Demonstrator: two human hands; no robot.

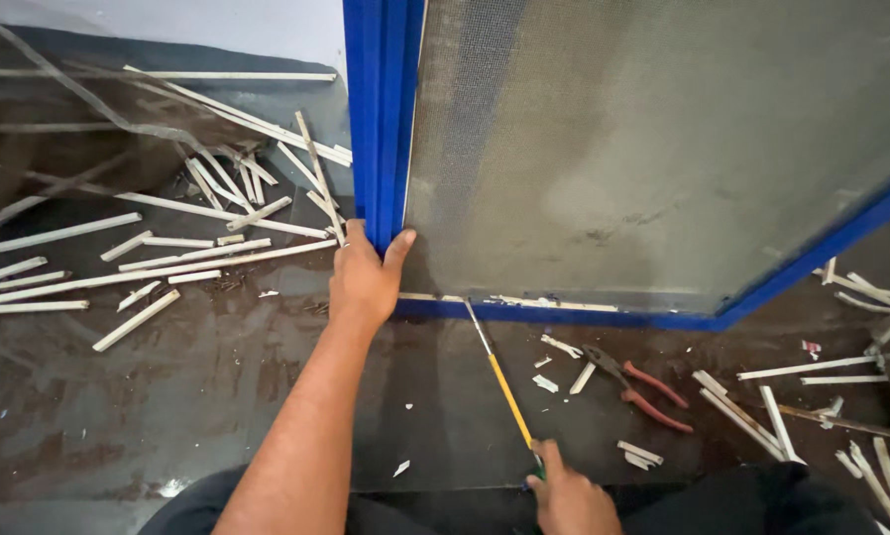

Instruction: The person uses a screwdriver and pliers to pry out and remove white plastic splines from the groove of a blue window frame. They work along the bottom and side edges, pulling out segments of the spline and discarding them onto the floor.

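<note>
A blue-framed mesh screen (381,109) stands tilted on the dark floor. My left hand (364,275) grips the frame's lower left corner, thumb against the mesh side. My right hand (567,497), at the bottom of the view, holds a long screwdriver (504,388) with a yellow shaft. Its tip reaches the bottom rail of the frame, where a thin white strip (549,303) lies along the mesh edge.
Many broken white strips (167,253) litter the floor to the left. More strips (762,411) lie at the right. Red-handled pliers (635,384) rest on the floor just right of the screwdriver. A pale wall runs along the top left.
</note>
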